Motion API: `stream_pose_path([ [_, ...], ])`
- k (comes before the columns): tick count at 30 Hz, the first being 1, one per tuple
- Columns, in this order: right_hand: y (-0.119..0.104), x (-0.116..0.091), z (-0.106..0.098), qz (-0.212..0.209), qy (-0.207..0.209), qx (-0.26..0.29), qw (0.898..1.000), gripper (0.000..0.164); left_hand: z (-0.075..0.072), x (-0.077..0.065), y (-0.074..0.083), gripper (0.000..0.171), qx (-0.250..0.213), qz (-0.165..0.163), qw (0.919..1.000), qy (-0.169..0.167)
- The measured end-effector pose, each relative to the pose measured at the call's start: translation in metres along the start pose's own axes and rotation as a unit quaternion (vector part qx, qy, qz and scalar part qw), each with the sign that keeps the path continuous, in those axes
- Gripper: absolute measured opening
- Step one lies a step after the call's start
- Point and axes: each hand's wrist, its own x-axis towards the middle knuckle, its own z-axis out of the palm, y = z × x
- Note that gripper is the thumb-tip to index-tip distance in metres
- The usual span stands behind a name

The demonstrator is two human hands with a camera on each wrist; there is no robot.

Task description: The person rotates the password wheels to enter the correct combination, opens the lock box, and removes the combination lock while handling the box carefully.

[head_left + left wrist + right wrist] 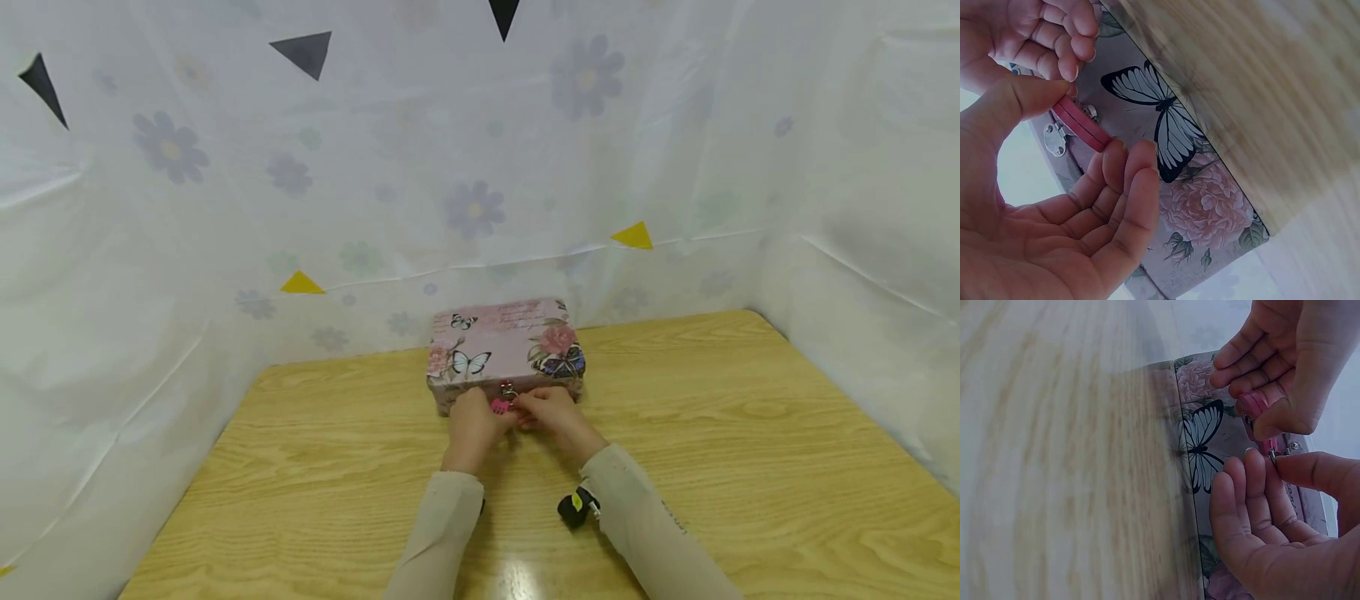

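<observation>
A pink padlock with a metal shackle is at the latch on the front of a pink box printed with butterflies and roses. My left hand pinches the padlock's body between thumb and fingers, as the left wrist view shows. From the other side, my right hand pinches the shackle between thumb and fingertip in the right wrist view. A metal latch plate shows beside the padlock. Whether the shackle passes through the latch I cannot tell.
The box stands near the back edge of a wooden table. A white flowered sheet hangs behind it and along both sides, with black and yellow triangles on it. A black strap piece is at the right wrist.
</observation>
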Motion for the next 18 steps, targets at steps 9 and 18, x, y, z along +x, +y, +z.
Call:
stream_pose_path([
  [9, -0.0004, 0.0006, -0.0014, 0.01, -0.003, 0.007, 1.0, 0.021, 0.0017, 0.0007, 0.0005, 0.044, 0.005, -0.002, 1.0, 0.001],
  [18, -0.0035, -0.0048, -0.0033, 0.0, -0.003, -0.002, 1.0, 0.022, 0.0047, 0.0, 0.0007, 0.045, -0.009, -0.008, 0.9999, -0.001],
])
